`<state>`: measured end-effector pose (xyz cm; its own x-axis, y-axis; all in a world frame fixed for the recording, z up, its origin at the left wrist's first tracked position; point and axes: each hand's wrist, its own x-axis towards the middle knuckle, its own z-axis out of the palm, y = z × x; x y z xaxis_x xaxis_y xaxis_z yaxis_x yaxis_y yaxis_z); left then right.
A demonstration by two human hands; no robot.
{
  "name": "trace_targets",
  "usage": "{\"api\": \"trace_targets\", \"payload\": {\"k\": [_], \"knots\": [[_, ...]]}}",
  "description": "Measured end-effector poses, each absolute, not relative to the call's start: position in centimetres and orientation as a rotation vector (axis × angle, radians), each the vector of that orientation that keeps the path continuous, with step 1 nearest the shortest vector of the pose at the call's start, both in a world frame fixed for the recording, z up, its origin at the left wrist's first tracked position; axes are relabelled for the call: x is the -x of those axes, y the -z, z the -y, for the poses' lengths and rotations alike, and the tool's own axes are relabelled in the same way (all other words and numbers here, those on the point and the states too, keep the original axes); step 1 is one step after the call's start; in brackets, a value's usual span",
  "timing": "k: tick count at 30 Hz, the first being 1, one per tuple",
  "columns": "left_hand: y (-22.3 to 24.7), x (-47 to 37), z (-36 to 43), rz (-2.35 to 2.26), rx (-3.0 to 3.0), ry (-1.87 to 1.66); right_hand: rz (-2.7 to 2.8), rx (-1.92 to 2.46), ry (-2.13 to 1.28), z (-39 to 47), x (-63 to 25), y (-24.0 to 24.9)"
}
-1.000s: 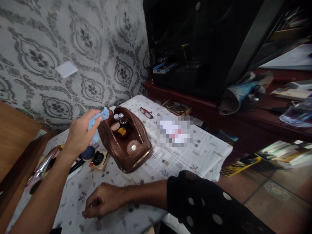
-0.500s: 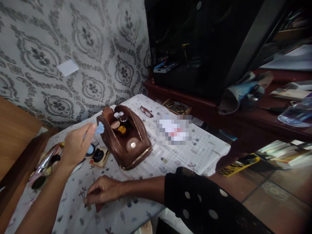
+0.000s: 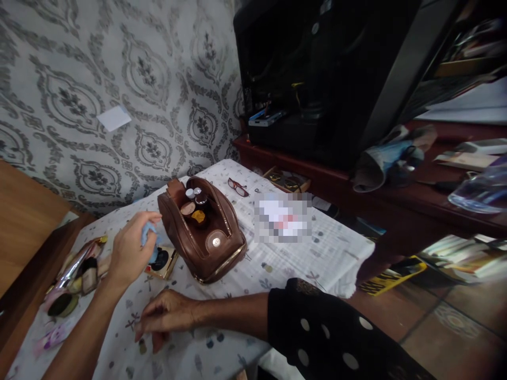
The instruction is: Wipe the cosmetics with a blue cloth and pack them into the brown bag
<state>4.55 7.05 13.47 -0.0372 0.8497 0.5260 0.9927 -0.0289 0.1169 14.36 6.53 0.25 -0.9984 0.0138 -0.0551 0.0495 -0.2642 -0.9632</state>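
Observation:
My left hand (image 3: 132, 248) is closed on a light-blue crumpled cloth (image 3: 149, 232), just left of a brown leather toiletry bag (image 3: 222, 258). The bag stands unzipped, with several small bottles (image 3: 200, 196) and an orange-yellow item (image 3: 198, 216) inside. Below the left hand lies a compact-like case (image 3: 168, 266) with a round black part, partly covered by the hand and cloth. My right hand (image 3: 168, 316) rests on the tablecloth in front of the bag. Its fingers are loosely bent, their tips apart, and nothing shows in them.
Cosmetics, including a dark-lidded bottle (image 3: 89, 275), lie along the table's left side. Red-framed glasses (image 3: 237, 187) and a blurred-out item (image 3: 283, 217) are beyond the bag. A television (image 3: 317, 79) stands on a dark red cabinet behind. The printed tablecloth (image 3: 336, 264) ends at the right.
My left hand has moved slightly down and away from the bag's edge, drawing the blue cloth in closer to the fingers. The right hand stays at the same spot on the table.

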Motion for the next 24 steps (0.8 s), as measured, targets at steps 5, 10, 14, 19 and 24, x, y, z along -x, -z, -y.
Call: {"api": "trace_targets", "payload": {"k": [5, 10, 14, 19, 24], "knots": [[-15.6, -6.0, -9.2, 1.733, 2.063, 0.396, -1.857, -0.054, 2.496, -6.5, -14.2, 0.0], [-17.2, -7.9, -12.7, 1.667, 2.075, 0.06, -1.847, -0.071, 2.508, -6.5, -14.2, 0.0], [-16.9, -8.5, -14.3, 1.641, 2.083, -0.129, -1.834, -0.092, 2.486, -6.6, -14.3, -0.3], [-16.0, -8.2, -14.9, 1.645, 2.111, -0.177, -1.857, -0.086, 2.472, -6.8, -14.5, -0.6], [-15.7, -8.0, -15.2, 1.682, 2.126, -0.126, -1.85, -0.098, 2.479, -6.7, -14.3, -0.4]]}}
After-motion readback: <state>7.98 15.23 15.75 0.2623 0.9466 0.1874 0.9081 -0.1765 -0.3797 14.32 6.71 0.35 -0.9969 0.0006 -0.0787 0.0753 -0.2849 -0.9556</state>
